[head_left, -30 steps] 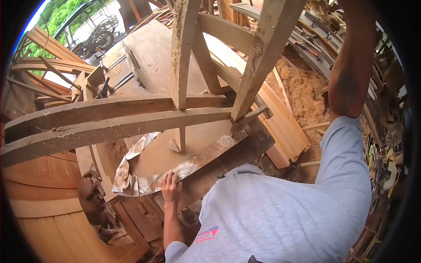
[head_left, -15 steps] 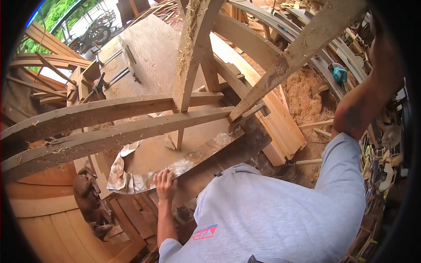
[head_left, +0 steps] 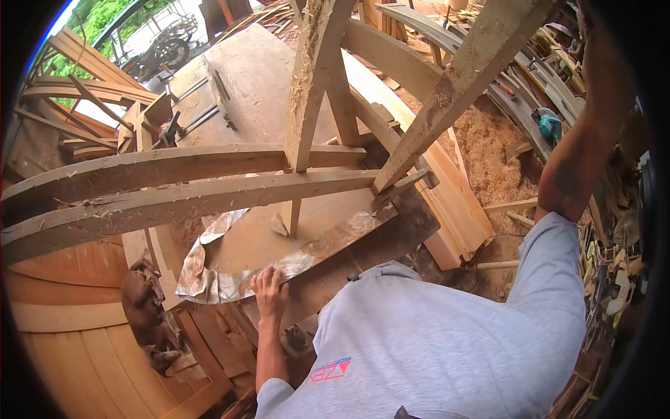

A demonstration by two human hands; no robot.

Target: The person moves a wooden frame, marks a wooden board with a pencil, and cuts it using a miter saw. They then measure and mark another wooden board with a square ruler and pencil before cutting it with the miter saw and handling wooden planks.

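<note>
My left hand lies palm down on the front edge of a bench, its fingers resting over a crumpled silvery sheet. Above the bench stands a frame of curved wooden beams joined to upright and slanting timbers, all strewn with wood shavings. My right arm reaches up past the slanting timber toward the top right corner. The right hand is dark and mostly cut off at the image border, so its fingers and anything in them cannot be made out.
A brown, dog-like shape lies at the left, beside wooden panels. Clamps sit on a large board behind the frame. Right of it are long planks, sawdust and a teal power tool. Offcuts line the far right.
The whole view has shifted slightly, with most things a little farther right in it. My left hand stays on the bench edge, and my right arm is still raised.
</note>
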